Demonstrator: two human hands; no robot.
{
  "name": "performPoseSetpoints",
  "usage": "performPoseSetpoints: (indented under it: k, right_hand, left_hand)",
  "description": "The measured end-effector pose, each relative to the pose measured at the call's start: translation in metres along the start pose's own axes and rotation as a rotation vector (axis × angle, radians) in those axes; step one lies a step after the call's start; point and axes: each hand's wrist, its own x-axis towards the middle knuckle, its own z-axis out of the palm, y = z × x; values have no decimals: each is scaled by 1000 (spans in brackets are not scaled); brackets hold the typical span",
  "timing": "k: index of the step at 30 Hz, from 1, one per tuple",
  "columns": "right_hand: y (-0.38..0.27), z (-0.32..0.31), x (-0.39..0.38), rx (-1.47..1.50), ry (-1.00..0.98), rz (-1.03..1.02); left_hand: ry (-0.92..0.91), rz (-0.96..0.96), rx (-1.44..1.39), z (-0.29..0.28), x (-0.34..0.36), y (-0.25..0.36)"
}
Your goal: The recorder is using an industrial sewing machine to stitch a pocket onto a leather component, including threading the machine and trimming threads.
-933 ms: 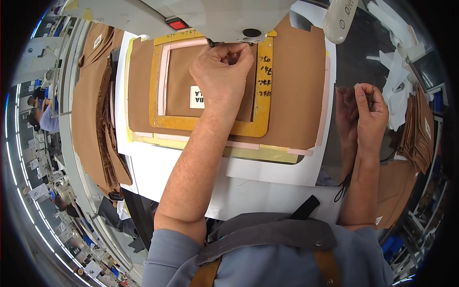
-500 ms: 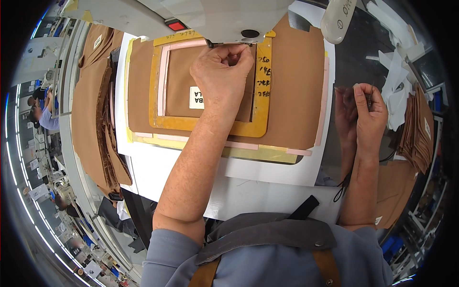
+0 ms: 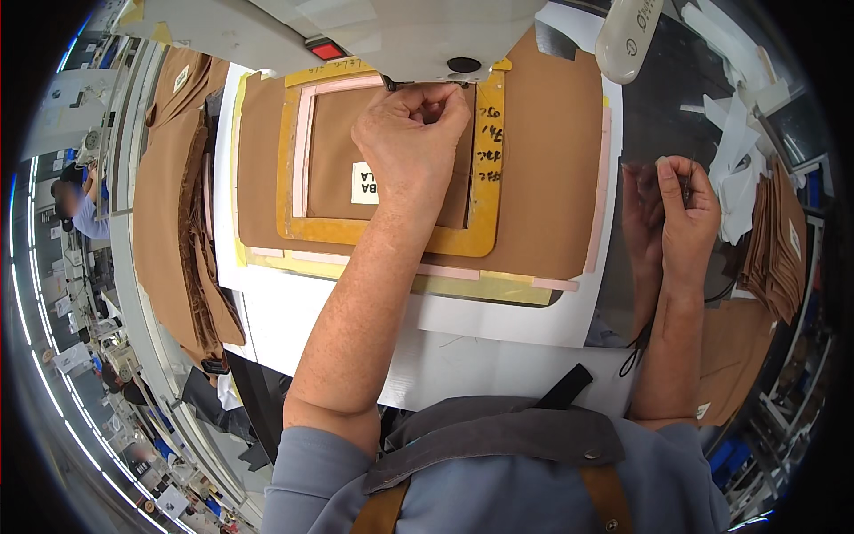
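Observation:
My left hand [image 3: 414, 133] reaches up under the white head of a sewing machine [image 3: 427, 44]. Its thumb and fingers are pinched together beside the needle area; anything between them is too small to make out. Below that hand lies a yellow frame [image 3: 382, 238] with pink strips, over a brown fabric panel [image 3: 547, 178]. A small white label [image 3: 364, 183] sits on the cloth inside the frame, partly covered by my wrist. Off to the right, my right hand [image 3: 689, 200] is raised with fingers curled and thumb pressed to them, and what it may hold is hidden.
Brown fabric pieces [image 3: 169, 240] are stacked at the left, with more [image 3: 769, 249] at the right beside crumpled white material [image 3: 738, 178]. A dark glossy surface [image 3: 663, 133] mirrors my right hand. A white remote-shaped device [image 3: 627, 40] hangs at the upper right.
Almost nothing differs. The yellow frame and both hands stay in nearly the same places, with only a very slight shift leftward.

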Motion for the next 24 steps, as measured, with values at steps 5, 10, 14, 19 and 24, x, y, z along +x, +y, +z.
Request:
performPoseSetpoints:
  k: [5,10,14,19,24]
  right_hand:
    - [1,0,0,2,7,0]
    - [5,-3,1,-37,-28,-32]
    - [3,-1,0,3,-20,-18]
    - [4,-2,0,-13,-27,-10]
    - [0,0,-5,-160,55,-108]
  left_hand:
    - [-3,0,4,0,1,-2]
    - [-3,9,9,1,2,-3]
    - [6,10,-4,2,2,-5]
    - [-4,0,8,2,2,-3]
    - [-13,20,12,4,3,-9]
